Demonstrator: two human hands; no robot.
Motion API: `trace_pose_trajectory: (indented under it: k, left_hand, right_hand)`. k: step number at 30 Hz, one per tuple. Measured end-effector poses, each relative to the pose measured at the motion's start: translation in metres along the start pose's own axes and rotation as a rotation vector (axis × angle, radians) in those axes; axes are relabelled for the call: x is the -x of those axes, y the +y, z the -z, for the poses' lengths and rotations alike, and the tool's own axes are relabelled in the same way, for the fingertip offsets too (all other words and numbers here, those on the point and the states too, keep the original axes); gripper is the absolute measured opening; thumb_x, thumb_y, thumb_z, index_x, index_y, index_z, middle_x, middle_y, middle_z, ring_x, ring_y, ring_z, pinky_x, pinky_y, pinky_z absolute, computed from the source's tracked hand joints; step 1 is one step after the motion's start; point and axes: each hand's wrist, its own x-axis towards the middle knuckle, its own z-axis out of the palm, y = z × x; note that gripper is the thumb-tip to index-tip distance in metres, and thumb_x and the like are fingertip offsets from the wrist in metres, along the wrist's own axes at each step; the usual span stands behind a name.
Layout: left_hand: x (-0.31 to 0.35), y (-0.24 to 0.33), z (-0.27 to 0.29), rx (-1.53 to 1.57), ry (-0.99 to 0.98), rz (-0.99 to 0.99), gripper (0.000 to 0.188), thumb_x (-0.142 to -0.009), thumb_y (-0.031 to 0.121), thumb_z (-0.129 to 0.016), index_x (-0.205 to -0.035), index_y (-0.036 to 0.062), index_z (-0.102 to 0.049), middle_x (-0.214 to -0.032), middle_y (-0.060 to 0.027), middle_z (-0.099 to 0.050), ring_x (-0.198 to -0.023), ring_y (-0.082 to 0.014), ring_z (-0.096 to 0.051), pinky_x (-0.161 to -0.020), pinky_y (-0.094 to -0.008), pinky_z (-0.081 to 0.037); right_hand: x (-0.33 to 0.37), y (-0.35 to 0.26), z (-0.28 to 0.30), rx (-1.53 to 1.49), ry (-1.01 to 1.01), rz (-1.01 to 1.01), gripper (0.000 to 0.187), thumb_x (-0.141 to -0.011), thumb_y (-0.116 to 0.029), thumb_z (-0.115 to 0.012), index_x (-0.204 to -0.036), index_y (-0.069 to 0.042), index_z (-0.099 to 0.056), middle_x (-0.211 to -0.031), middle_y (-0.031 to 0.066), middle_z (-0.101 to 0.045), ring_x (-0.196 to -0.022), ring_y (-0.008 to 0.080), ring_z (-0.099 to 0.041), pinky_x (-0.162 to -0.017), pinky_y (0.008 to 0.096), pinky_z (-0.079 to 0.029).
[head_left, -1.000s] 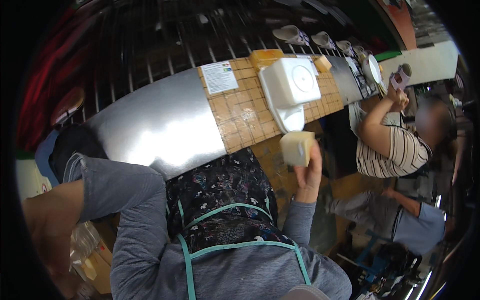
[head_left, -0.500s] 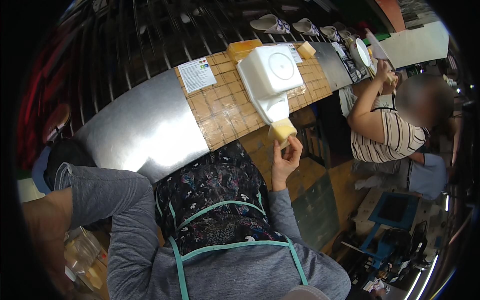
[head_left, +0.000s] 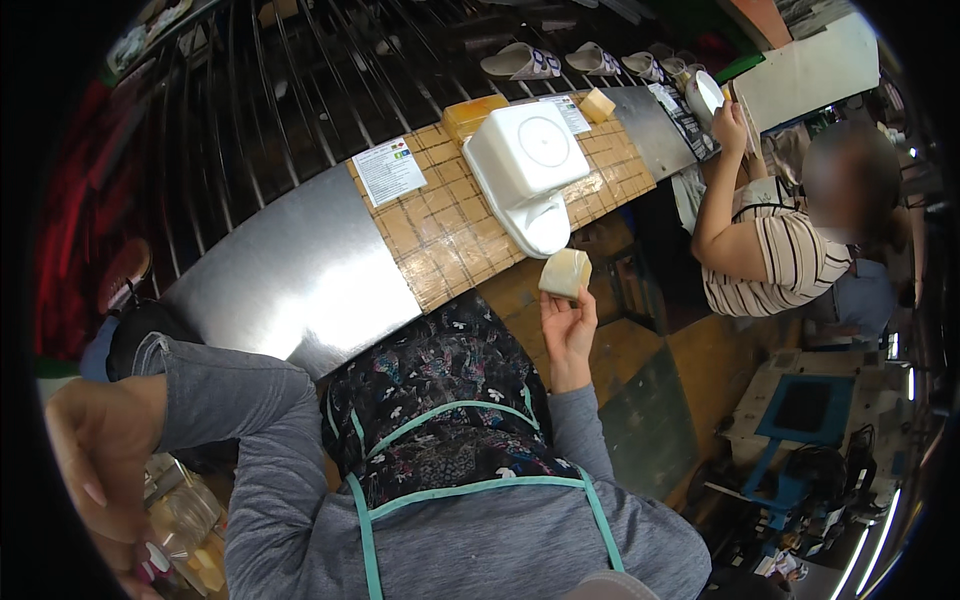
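Observation:
My right hand (head_left: 568, 325) pinches a pale yellow block (head_left: 566, 273) with a curved top between thumb and fingers, just off the table's near edge. The block is close to the rounded end of a white plastic device (head_left: 528, 165), which stands on the table and is not touched by the hand. My left hand (head_left: 95, 460) hangs low at the left rim of the head view, fingers stretched downward and partly cut off. Beside its fingers are clear plastic packages (head_left: 185, 515) with yellowish pieces and a small white and pink thing (head_left: 155, 560).
The table has a shiny metal sheet (head_left: 290, 280) and a brown gridded covering (head_left: 440, 240). On it lie a printed sheet (head_left: 388, 171), an orange-yellow block (head_left: 472, 117) and a small yellow block (head_left: 597, 105). Metal bars (head_left: 230, 150) and slippers (head_left: 520, 62) lie beyond. A co-worker in stripes (head_left: 790, 245) is at the right.
My right hand has drawn the block slightly away from the white device and turned it. My left hand has come further into view, beside the packages. The co-worker's raised hand has shifted left.

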Motion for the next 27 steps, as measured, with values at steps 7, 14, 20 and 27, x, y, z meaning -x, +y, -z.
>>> trace_pose_trajectory:
  k: [7,14,20,27]
  left_hand:
    - [-0.004,-0.014,0.018,0.029,0.037,0.062,0.023,-0.080,0.046,-0.069,-0.069,0.0261,-0.073,-0.058,0.0158,-0.057,-0.052,0.0042,-0.050,-0.078,-0.0232,-0.033]
    - [-0.006,-0.075,0.027,0.165,0.116,0.302,0.027,-0.082,0.042,-0.071,-0.065,0.0205,-0.069,-0.057,0.0100,-0.054,-0.049,-0.0017,-0.049,-0.081,-0.0295,-0.032]
    - [0.011,-0.231,0.032,-0.151,0.457,0.975,0.033,-0.092,0.034,-0.054,-0.073,0.0070,-0.054,-0.075,-0.0014,-0.046,-0.069,-0.0161,-0.042,-0.065,-0.0316,-0.034]
    - [0.070,-0.473,0.045,-0.786,-0.130,1.526,0.050,-0.081,0.035,-0.069,-0.107,-0.0079,-0.066,-0.100,-0.0151,-0.069,-0.095,-0.0210,-0.063,-0.083,-0.0291,-0.046]
  right_hand:
    - [0.004,-0.008,-0.024,0.069,0.127,0.111,0.032,-0.090,-0.015,-0.059,-0.117,-0.008,-0.044,-0.119,0.0107,-0.053,-0.109,0.0240,-0.053,-0.096,0.0424,-0.045]
    - [0.042,0.004,-0.034,0.129,-0.232,-0.203,0.033,-0.088,-0.015,-0.056,-0.119,-0.009,-0.045,-0.119,0.0111,-0.055,-0.113,0.0244,-0.054,-0.095,0.0421,-0.045]
    - [0.013,-0.053,-0.008,-0.280,-0.050,-0.062,0.049,-0.088,-0.024,-0.050,-0.133,-0.007,-0.044,-0.133,0.0118,-0.051,-0.120,0.0249,-0.051,-0.101,0.0390,-0.041]
    - [-0.007,-0.067,0.019,-0.302,0.102,-0.017,0.043,-0.086,-0.022,-0.051,-0.126,-0.006,-0.046,-0.125,0.0095,-0.054,-0.116,0.0232,-0.053,-0.098,0.0384,-0.043]
